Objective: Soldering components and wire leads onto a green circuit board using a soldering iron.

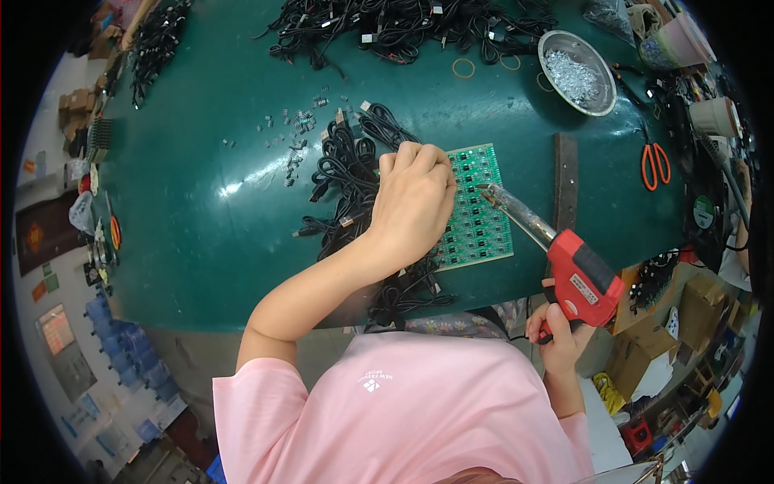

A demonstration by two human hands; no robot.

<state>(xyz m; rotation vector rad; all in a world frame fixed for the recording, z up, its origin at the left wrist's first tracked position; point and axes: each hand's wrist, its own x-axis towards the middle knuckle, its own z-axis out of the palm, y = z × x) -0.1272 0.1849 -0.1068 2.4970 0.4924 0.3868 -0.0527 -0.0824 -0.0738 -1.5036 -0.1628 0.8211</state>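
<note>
My left hand (411, 202) has curled fingers at the left part of a green circuit board panel (480, 226); what they hold is hidden. Bundled black cables with USB plugs (343, 161) lie beside and under that hand. My right hand (556, 335) grips the handle of a red-and-black soldering gun (584, 274), whose metal tip is over the panel, just right of my left fingers. Small dark components (302, 121) are scattered on the green tabletop to the upper left.
More black cables (395, 28) lie along the far edge, with a metal bowl of silvery bits (572, 73). A dark bar (564, 181) lies right of the panel, orange-handled scissors (657, 165) farther right. Cardboard boxes (645, 355) stand below the table's right edge (649, 246).
</note>
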